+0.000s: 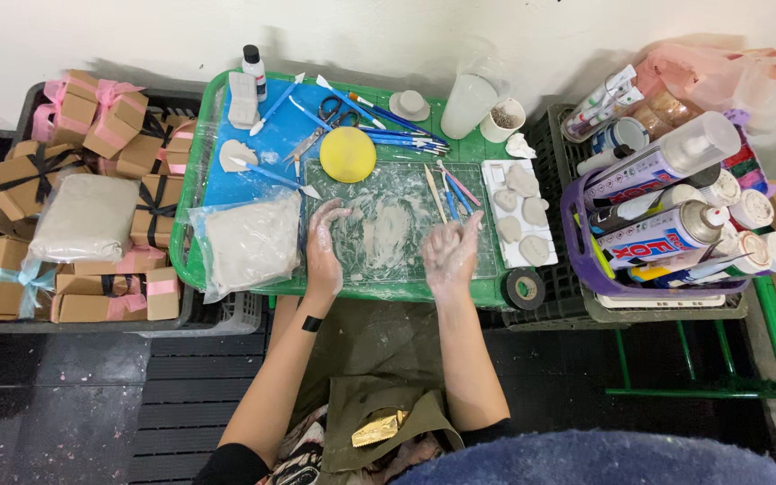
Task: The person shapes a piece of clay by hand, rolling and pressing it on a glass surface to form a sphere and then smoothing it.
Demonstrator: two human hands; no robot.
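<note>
Neither grip holds anything: the clay-smeared left hand (323, 241) rests open-fingered on the clear, clay-streaked work mat (388, 224), and the right hand (451, 254) curls loosely at its near edge. The clay film looks soft, wet and slippery, best scraped from the edges. A crowded green tray surface (192, 193) sits over a dark floor (65, 404).

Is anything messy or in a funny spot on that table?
Yes. Pale clay is smeared across the clear work mat, and both the left hand and the right hand are coated with it. A black tape roll sits right at the green table's front corner, hanging slightly over the edge.
</note>
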